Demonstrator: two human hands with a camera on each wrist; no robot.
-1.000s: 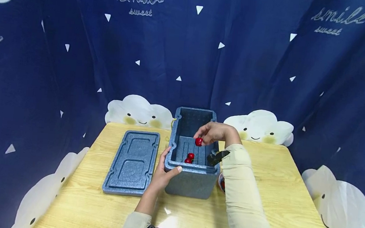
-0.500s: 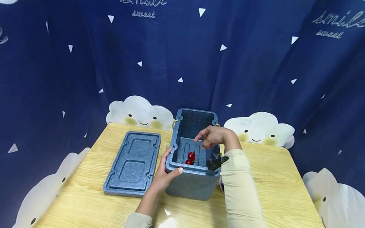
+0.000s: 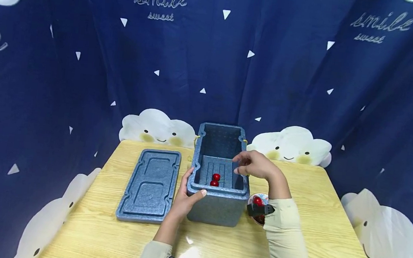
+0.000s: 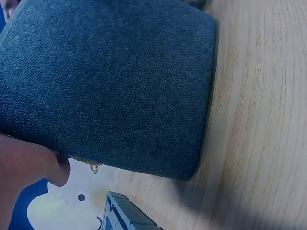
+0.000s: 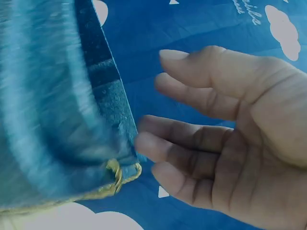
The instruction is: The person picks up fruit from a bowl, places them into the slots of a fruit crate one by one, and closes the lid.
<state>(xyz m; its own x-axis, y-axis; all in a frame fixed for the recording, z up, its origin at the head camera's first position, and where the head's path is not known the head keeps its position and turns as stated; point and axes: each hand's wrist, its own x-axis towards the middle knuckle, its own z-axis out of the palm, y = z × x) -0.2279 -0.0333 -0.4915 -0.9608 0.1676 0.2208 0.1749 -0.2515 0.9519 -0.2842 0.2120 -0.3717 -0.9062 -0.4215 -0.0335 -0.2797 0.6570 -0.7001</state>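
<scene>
An open blue foam box (image 3: pixel 217 207) stands mid-table with red cherries (image 3: pixel 215 179) on its ribbed floor. My left hand (image 3: pixel 189 191) grips the box's near-left corner, thumb on the rim and fingers along the left wall. In the left wrist view that hand (image 4: pixel 26 170) presses the box's wall (image 4: pixel 110 86). My right hand (image 3: pixel 251 165) hovers over the right rim, fingers relaxed, holding nothing. The right wrist view shows its empty hand (image 5: pixel 225 139) beside the box's edge (image 5: pixel 103 91).
The box's lid (image 3: pixel 150 184) lies flat on the wooden table (image 3: pixel 331 224), left of the box. A small bowl of cherries (image 3: pixel 258 201) sits right of the box, partly hidden by my right wrist. A blue curtain (image 3: pixel 308 80) hangs behind the table.
My right hand held a cherry over the box, let it go, then drew back to the right rim. The left hand has stayed on the box's corner.
</scene>
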